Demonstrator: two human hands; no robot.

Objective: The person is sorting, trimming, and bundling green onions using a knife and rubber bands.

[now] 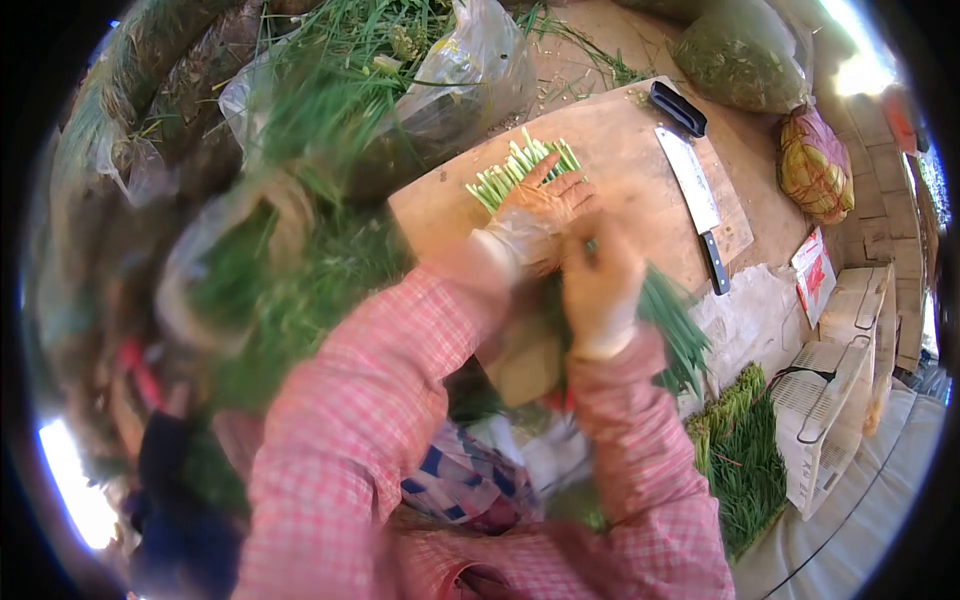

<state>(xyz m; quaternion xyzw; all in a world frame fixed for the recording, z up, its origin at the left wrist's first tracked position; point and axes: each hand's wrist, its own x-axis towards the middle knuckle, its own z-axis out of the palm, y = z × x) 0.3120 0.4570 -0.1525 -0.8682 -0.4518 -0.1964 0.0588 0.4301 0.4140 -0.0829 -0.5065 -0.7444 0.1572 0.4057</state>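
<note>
A bunch of long green stalks, which look like garlic chives [512, 172], lies across a wooden board [610, 130]. Its pale cut ends point away from me and its dark green leaves hang toward the lower right. My left hand [540, 218], in a thin glove, grips the bunch from above near the cut ends. Beside it, over the middle of the bunch, my right hand [602, 285] is blurred with its fingers curled in. Whatever those fingers hold is hidden. To the right on the board rests a kitchen knife [690, 180], its black handle toward me.
A black holder-like object [678, 108] sits at the board's far edge. Loose greens [370, 60] spill from a plastic bag [465, 75]. At right are a netted bundle [815, 165], a white crate [825, 410] and more stacked greens [745, 470]. Another person's dark sleeve [165, 470] shows at lower left.
</note>
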